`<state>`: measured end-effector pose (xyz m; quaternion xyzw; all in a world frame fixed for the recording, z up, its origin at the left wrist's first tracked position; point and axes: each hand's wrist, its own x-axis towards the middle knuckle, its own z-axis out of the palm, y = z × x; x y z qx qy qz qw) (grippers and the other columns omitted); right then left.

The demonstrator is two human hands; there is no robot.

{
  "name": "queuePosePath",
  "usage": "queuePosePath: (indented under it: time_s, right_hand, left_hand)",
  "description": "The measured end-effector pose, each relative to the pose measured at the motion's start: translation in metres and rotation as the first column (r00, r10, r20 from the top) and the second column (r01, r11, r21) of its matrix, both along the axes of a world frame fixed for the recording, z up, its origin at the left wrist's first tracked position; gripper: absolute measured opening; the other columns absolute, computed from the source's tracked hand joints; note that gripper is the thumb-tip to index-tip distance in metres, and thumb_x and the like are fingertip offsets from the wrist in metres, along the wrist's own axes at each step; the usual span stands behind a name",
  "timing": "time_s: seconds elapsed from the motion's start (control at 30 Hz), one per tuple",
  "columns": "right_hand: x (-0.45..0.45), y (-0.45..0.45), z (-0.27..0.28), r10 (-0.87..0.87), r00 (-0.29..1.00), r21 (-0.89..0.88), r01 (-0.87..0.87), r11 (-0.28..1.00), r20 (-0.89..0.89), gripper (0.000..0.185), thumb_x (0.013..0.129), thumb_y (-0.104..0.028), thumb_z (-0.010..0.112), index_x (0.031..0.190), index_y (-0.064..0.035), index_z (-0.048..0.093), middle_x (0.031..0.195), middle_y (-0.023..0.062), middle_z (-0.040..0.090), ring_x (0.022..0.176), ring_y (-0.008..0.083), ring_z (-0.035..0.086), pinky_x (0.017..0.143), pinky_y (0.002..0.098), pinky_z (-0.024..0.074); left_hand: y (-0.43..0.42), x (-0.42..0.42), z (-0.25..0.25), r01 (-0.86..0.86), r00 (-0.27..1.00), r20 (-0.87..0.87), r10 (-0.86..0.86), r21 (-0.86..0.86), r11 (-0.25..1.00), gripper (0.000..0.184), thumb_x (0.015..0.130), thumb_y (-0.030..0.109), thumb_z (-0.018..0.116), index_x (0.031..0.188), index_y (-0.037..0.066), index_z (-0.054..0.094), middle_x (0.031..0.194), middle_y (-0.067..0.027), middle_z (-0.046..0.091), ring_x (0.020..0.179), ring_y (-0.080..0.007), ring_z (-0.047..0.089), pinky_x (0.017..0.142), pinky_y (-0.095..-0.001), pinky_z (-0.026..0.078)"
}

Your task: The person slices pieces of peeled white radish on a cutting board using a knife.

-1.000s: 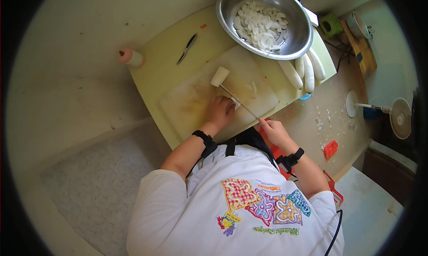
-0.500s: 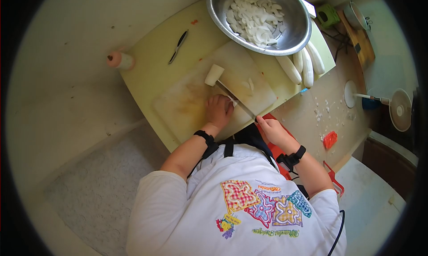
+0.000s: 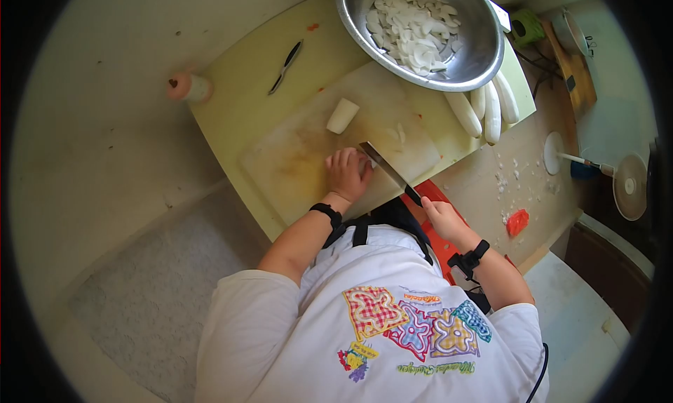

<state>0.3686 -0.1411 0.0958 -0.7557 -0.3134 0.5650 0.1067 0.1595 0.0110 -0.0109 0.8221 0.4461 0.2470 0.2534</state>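
My left hand [image 3: 348,175] rests on the cutting board [image 3: 280,182], its fingers curled over a white piece that is mostly hidden. My right hand [image 3: 443,217] grips the black handle of a knife [image 3: 388,168], whose blade lies tilted just beside my left fingertips. A thick white chunk [image 3: 343,116] sits on the board beyond my left hand. A few thin pale bits [image 3: 400,133] are on the board right of the blade. Past the board, a large metal bowl [image 3: 471,68] holds many white slices [image 3: 413,31]. Several long peeled white vegetables [image 3: 492,114] lie beside the bowl.
On the yellow-green table [image 3: 242,73] are a peeler [image 3: 286,67] and a pink-capped bottle [image 3: 189,87] at the left edge. A red stool [image 3: 436,246] stands under the table's near edge. A fan [image 3: 629,186] and white scraps are on the right, with a red bag [image 3: 517,223] on the floor.
The knife's blade has turned and shows its flat side more, and its tip has drawn back from the white chunk. My right hand has shifted slightly right and nearer my body.
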Motion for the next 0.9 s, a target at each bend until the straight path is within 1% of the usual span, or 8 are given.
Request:
queuePosePath:
  time_s: [0.1, 0.13, 0.23, 0.3, 0.4, 0.5, 0.8, 0.9]
  right_hand:
    - [-0.005, 0.001, -0.007, 0.008, 1.0, 0.077, -0.009, 0.997, 0.011, 0.068, 0.1, -0.052, 0.041, 0.066, 0.0057, 0.053, 0.057, 0.0136, 0.05, 0.057, 0.0235, 0.046, 0.059, 0.0401, 0.0418]
    - [-0.007, 0.004, -0.009, 0.004, 1.0, 0.074, -0.005, 0.997, 0.014, 0.068, 0.1, -0.052, 0.041, 0.066, 0.0057, 0.053, 0.057, 0.0136, 0.05, 0.057, 0.0235, 0.046, 0.059, 0.0401, 0.0418]
    - [-0.011, 0.016, -0.017, -0.041, 0.999, 0.059, 0.042, 0.997, -0.02, 0.067, 0.1, -0.052, 0.042, 0.067, 0.0059, 0.052, 0.057, 0.0145, 0.048, 0.056, 0.0243, 0.045, 0.058, 0.0411, 0.0408]
    - [-0.016, 0.02, -0.021, -0.068, 0.997, 0.129, 0.071, 0.989, -0.027, 0.067, 0.1, -0.051, 0.043, 0.067, 0.0061, 0.052, 0.057, 0.0143, 0.048, 0.056, 0.0239, 0.044, 0.057, 0.0408, 0.0402]
    - [-0.022, 0.02, -0.017, -0.091, 0.996, 0.135, 0.092, 0.987, -0.017, 0.066, 0.099, -0.051, 0.044, 0.068, 0.0057, 0.052, 0.057, 0.0134, 0.049, 0.056, 0.0232, 0.044, 0.057, 0.0399, 0.0402]
    - [-0.025, 0.018, -0.006, -0.106, 0.994, 0.179, 0.111, 0.978, -0.038, 0.065, 0.099, -0.051, 0.045, 0.068, 0.0055, 0.053, 0.057, 0.013, 0.049, 0.056, 0.0231, 0.044, 0.057, 0.0395, 0.0403]
    - [-0.033, 0.018, -0.003, -0.083, 0.996, 0.167, 0.075, 0.983, 0.041, 0.066, 0.099, -0.052, 0.045, 0.067, 0.0054, 0.052, 0.056, 0.0128, 0.049, 0.055, 0.0235, 0.044, 0.057, 0.0397, 0.0405]
    - [-0.033, 0.017, -0.003, -0.083, 0.996, 0.176, 0.078, 0.981, 0.024, 0.066, 0.099, -0.052, 0.045, 0.067, 0.0055, 0.052, 0.056, 0.0124, 0.049, 0.055, 0.0229, 0.045, 0.056, 0.0395, 0.0404]
  left_hand:
    - [-0.001, 0.002, -0.004, -0.012, 0.999, 0.05, 0.01, 0.047, 0.999, 0.019, 0.077, 0.021, 0.068, 0.093, 0.015, 0.059, 0.095, -0.0049, 0.058, 0.095, -0.0271, 0.054, 0.083, -0.0417, 0.035]
    - [-0.002, 0.002, -0.005, -0.008, 0.999, 0.052, 0.006, 0.044, 0.999, 0.019, 0.077, 0.021, 0.068, 0.093, 0.015, 0.059, 0.095, -0.0049, 0.058, 0.095, -0.0271, 0.054, 0.083, -0.0417, 0.035]
    - [-0.003, 0.001, -0.003, 0.0, 1.0, 0.019, 0.0, 0.013, 1.0, 0.02, 0.076, 0.02, 0.068, 0.093, 0.013, 0.059, 0.095, -0.0058, 0.057, 0.095, -0.0278, 0.054, 0.082, -0.0422, 0.035]
    - [-0.002, -0.001, 0.001, 0.012, 1.0, -0.013, -0.012, 0.012, 1.0, 0.022, 0.076, 0.02, 0.068, 0.094, 0.014, 0.059, 0.096, -0.0055, 0.059, 0.095, -0.0274, 0.054, 0.081, -0.0423, 0.035]
    - [-0.001, -0.001, -0.003, 0.018, 1.0, -0.013, -0.017, 0.06, 0.998, 0.021, 0.078, 0.021, 0.066, 0.096, 0.016, 0.058, 0.098, -0.0051, 0.058, 0.095, -0.0274, 0.054, 0.081, -0.0425, 0.035]
    - [-0.004, -0.001, -0.007, 0.009, 1.0, -0.019, -0.009, 0.031, 0.999, 0.021, 0.078, 0.022, 0.066, 0.097, 0.015, 0.058, 0.098, -0.0052, 0.058, 0.096, -0.0269, 0.055, 0.082, -0.0426, 0.035]
    - [-0.002, -0.003, -0.003, 0.023, 1.0, 0.02, -0.023, 0.038, 0.999, 0.022, 0.079, 0.021, 0.065, 0.098, 0.014, 0.058, 0.098, -0.0051, 0.058, 0.097, -0.0266, 0.055, 0.082, -0.0428, 0.035]
    - [-0.003, -0.002, -0.004, 0.022, 0.999, 0.028, -0.023, 0.051, 0.998, 0.022, 0.079, 0.021, 0.065, 0.098, 0.014, 0.058, 0.098, -0.005, 0.058, 0.097, -0.0266, 0.054, 0.083, -0.0426, 0.035]
